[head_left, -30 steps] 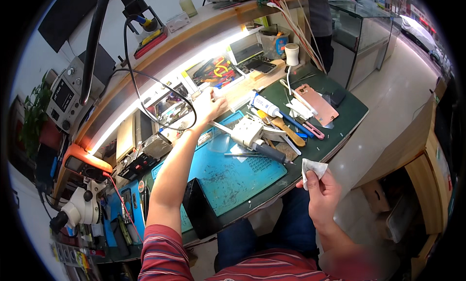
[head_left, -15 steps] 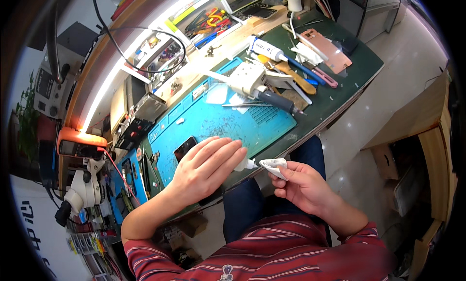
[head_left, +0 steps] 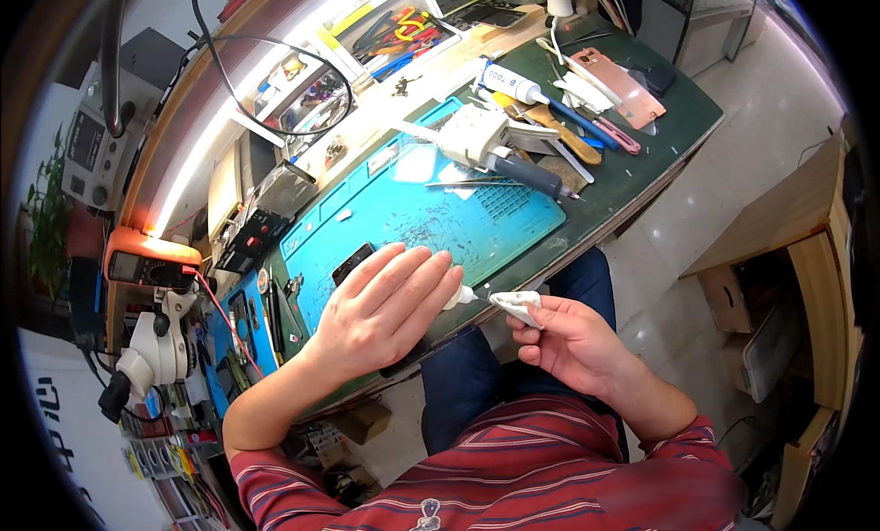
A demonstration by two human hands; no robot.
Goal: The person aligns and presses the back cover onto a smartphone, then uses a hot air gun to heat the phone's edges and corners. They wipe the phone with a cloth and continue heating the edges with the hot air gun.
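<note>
Near the flat blue mat (head_left: pixel 458 233), the left hand (head_left: pixel 387 306) grips a white-nozzled bottle (head_left: pixel 458 297); the right hand (head_left: pixel 573 337) pinches folded white tissue (head_left: pixel 516 302).

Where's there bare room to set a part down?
Mostly open: the blue mat between the left hand and the dark syringe, though specked; and the green bench corner right of the pink panel's lower end. Crowded: around the white tube and wooden-handled tool.
</note>
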